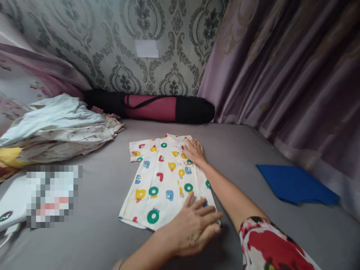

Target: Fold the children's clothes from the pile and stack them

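A small white short-sleeved shirt point(165, 180) with colourful letter prints lies front up on the grey sheet, its collar away from me. Near the collar, on the shirt's right side, my right hand point(195, 152) rests flat on the cloth. The sleeve on that side is mostly hidden behind it. My left hand point(197, 225) is over the lower right corner of the shirt, with its fingers spread towards the right edge. That hand covers part of the hem. I cannot tell how firmly its fingers touch the fabric.
A grey-sheeted bed point(98, 195) spreads all around. A folded blue cloth point(295, 183) lies at right. Piled clothes point(64, 120) and a white device with a cable point(14, 202) are at left. A black and maroon long bag point(152, 108) lies along the wall, beside purple curtains point(253, 63).
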The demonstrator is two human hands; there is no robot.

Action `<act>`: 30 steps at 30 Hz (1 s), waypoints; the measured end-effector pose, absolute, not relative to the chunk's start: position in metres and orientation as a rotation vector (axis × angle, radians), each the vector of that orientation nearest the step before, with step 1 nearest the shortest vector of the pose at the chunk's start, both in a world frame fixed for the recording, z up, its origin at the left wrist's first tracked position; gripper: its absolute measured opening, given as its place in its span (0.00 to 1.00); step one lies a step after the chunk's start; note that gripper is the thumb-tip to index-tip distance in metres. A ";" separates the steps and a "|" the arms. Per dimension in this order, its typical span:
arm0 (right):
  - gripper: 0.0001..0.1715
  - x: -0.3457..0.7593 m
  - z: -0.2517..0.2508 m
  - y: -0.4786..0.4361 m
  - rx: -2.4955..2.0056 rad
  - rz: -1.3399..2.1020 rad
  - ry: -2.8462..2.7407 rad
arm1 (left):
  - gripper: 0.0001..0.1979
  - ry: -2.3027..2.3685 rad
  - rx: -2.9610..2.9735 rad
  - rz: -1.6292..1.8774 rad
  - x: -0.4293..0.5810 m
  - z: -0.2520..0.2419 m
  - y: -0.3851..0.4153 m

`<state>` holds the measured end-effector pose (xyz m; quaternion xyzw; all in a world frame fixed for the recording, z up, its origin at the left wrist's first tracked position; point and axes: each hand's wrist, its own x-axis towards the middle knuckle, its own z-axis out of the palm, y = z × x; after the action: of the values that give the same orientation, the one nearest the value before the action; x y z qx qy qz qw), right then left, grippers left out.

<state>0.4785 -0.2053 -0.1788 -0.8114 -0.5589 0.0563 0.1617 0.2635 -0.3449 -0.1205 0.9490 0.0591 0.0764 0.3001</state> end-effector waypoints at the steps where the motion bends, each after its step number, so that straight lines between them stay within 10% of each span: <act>1: 0.33 0.483 -0.177 -0.205 -2.279 0.235 -1.564 | 0.21 0.212 2.480 0.228 0.263 -0.117 -0.342; 30: 0.42 0.411 -0.157 -0.419 -2.267 0.418 -1.963 | 0.20 1.144 2.034 0.530 0.214 -0.131 -0.246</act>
<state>0.4106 -0.4192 -0.1570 -0.7476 -0.6472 0.1378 0.0568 0.2142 -0.2460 -0.1312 0.7911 0.4450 0.2062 0.3655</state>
